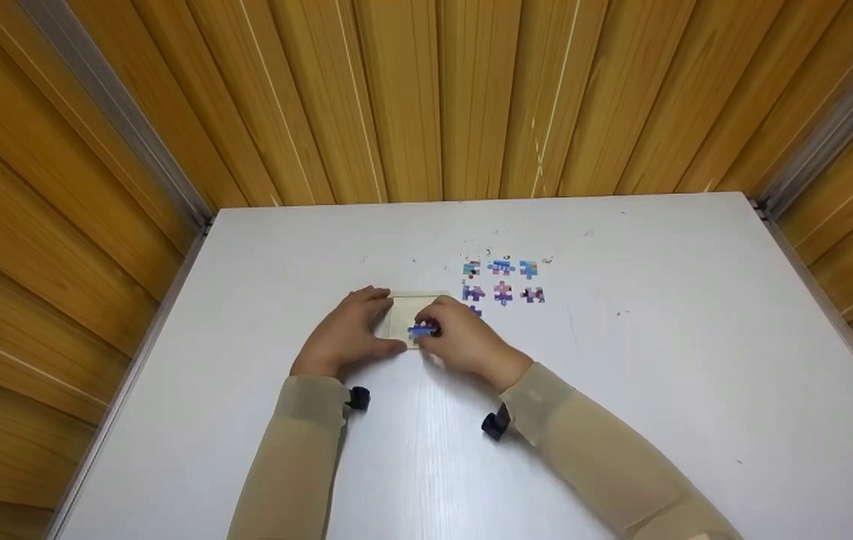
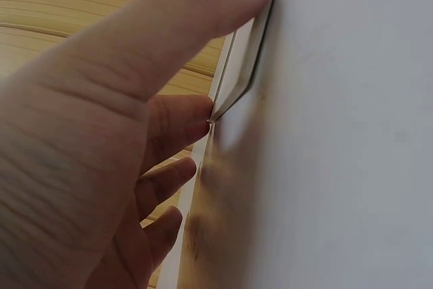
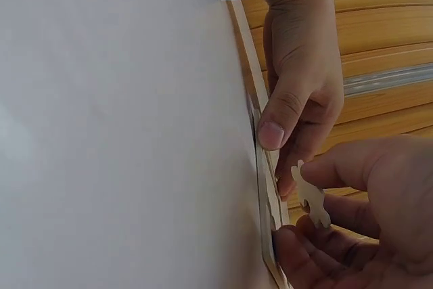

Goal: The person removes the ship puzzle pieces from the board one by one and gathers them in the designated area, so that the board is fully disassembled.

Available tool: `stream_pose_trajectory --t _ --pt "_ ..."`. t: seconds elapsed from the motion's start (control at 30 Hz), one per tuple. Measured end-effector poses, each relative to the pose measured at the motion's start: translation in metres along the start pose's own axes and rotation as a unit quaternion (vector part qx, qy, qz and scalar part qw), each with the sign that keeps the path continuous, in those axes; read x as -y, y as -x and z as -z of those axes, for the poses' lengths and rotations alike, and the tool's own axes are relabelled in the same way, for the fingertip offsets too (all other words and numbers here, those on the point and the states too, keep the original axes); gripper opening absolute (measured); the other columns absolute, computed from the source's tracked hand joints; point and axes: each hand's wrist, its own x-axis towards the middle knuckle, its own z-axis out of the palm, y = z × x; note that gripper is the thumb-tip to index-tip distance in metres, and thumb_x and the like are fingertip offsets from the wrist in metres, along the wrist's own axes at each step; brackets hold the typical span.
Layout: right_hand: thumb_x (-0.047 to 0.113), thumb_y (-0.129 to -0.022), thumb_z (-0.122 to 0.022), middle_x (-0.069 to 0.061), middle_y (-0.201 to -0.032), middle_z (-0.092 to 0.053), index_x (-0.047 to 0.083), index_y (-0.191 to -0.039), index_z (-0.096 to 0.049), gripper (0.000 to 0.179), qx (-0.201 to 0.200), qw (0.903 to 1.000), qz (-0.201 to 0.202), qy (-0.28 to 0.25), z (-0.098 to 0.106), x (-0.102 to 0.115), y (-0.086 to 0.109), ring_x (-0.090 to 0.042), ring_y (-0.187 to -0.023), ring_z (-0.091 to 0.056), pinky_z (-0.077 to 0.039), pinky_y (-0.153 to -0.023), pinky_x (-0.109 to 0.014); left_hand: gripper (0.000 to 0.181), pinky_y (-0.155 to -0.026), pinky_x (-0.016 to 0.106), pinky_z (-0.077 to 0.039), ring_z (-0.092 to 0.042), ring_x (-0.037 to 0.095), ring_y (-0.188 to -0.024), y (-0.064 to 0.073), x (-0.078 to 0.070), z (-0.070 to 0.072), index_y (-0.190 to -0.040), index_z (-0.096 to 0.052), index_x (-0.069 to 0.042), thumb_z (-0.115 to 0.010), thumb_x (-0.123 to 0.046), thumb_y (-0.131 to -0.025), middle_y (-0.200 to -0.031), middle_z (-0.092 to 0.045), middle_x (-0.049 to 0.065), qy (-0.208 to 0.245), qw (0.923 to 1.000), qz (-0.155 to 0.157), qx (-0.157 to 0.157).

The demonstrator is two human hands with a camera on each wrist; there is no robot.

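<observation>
A shallow wooden puzzle tray (image 1: 402,309) lies on the white table. My left hand (image 1: 351,330) grips its left side, the thumb on the near edge and a fingertip at the far corner; the left wrist view shows the tray's rim (image 2: 245,65) under that thumb. Over the tray, my right hand (image 1: 467,339) pinches a blue jigsaw piece (image 1: 420,330) between thumb and fingers. In the right wrist view the piece (image 3: 311,197) is tilted on edge, its bare wood side showing. Right fingertips touch the tray's near edge, and the hand hides part of the tray's inside.
Several loose jigsaw pieces (image 1: 502,293), purple, pink and blue, lie in rows just right of the tray. One of them is partly covered by the right hand. Small dark specks mark the white table (image 1: 666,360). Wood-panelled walls (image 1: 441,97) rise behind and beside it.
</observation>
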Motion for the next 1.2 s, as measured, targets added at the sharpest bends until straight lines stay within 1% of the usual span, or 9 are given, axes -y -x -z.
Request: stream_pose_trajectory --t 0.13,0.3,0.47,0.63,0.73,0.83,0.97,1.2 --pt "0.016 -0.103 -0.078 -0.013 -0.128 -0.072 0.0 -0.134 -0.078 0.034 0.003 0.9998 0.012 -0.018 0.007 -0.005 0.005 -0.029 -0.119 -0.073 -0.062 -0.114 -0.048 0.093 -0.143 0.054 -0.033 -0.033 0.03 -0.175 -0.001 0.0 -0.001 -0.163 -0.062 -0.012 -0.098 -0.049 -0.085 -0.179 -0.05 0.001 -0.001 1.0 0.004 0.0" --pt "0.015 -0.103 -0.077 -0.012 -0.13 -0.072 0.003 -0.135 -0.078 0.034 0.01 0.9989 0.023 -0.039 0.017 -0.013 0.014 -0.027 -0.117 -0.072 -0.063 -0.109 -0.048 0.092 -0.143 0.055 -0.032 -0.032 0.029 -0.175 0.0 0.0 -0.001 -0.163 -0.063 -0.015 -0.099 -0.048 -0.085 -0.179 -0.049 -0.001 0.003 0.9999 0.014 0.001" --pt "0.016 -0.104 -0.078 -0.01 -0.133 -0.072 0.006 -0.137 -0.078 0.035 0.0 0.9989 0.024 -0.041 0.028 -0.02 0.02 -0.025 -0.115 -0.069 -0.061 -0.105 -0.045 0.092 -0.143 0.056 -0.032 -0.033 0.029 -0.175 0.001 0.0 0.001 -0.162 -0.063 -0.016 -0.099 -0.048 -0.084 -0.179 -0.049 -0.002 0.005 0.9997 0.024 -0.001" --pt "0.017 -0.106 -0.078 -0.008 -0.138 -0.071 0.006 -0.14 -0.077 0.036 -0.01 0.9987 0.024 -0.044 0.039 -0.028 0.024 -0.026 -0.122 -0.068 -0.059 -0.108 -0.046 0.092 -0.143 0.054 -0.031 -0.032 0.028 -0.175 0.0 -0.001 0.001 -0.163 -0.063 -0.017 -0.099 -0.048 -0.084 -0.18 -0.048 -0.003 0.0 0.9994 0.035 0.0" --pt "0.017 -0.106 -0.078 -0.007 -0.14 -0.071 0.008 -0.138 -0.077 0.034 -0.016 0.9986 0.02 -0.046 0.045 -0.033 0.028 -0.026 -0.126 -0.068 -0.059 -0.106 -0.045 0.093 -0.144 0.054 -0.029 -0.03 0.028 -0.176 0.0 -0.002 0.001 -0.164 -0.062 -0.018 -0.1 -0.047 -0.085 -0.181 -0.046 -0.004 0.006 0.9992 0.04 0.004" --pt "0.016 -0.104 -0.079 -0.006 -0.139 -0.072 0.01 -0.135 -0.078 0.031 -0.025 0.9985 0.019 -0.045 0.051 -0.038 0.03 -0.026 -0.123 -0.067 -0.059 -0.101 -0.041 0.093 -0.144 0.054 -0.029 -0.03 0.029 -0.176 0.0 -0.001 0.001 -0.164 -0.062 -0.016 -0.1 -0.046 -0.084 -0.18 -0.047 -0.003 0.008 0.9993 0.036 0.002" --pt "0.014 -0.103 -0.08 -0.007 -0.136 -0.072 0.011 -0.133 -0.078 0.03 -0.038 0.9983 0.015 -0.04 0.058 -0.048 0.032 -0.026 -0.117 -0.066 -0.058 -0.098 -0.038 0.093 -0.144 0.053 -0.03 -0.032 0.03 -0.175 0.0 0.001 0.001 -0.162 -0.063 -0.012 -0.101 -0.043 -0.083 -0.179 -0.049 0.0 0.009 0.9996 0.025 -0.004" --pt "0.017 -0.103 -0.081 -0.006 -0.135 -0.069 0.013 -0.137 -0.077 0.034 -0.043 0.9978 -0.021 -0.046 0.07 -0.063 0.033 -0.025 -0.117 -0.063 -0.057 -0.099 -0.037 0.094 -0.144 0.053 -0.03 -0.031 0.029 -0.176 0.0 0.001 0.001 -0.162 -0.063 -0.012 -0.101 -0.044 -0.083 -0.18 -0.048 -0.001 0.015 0.9995 0.027 -0.003"
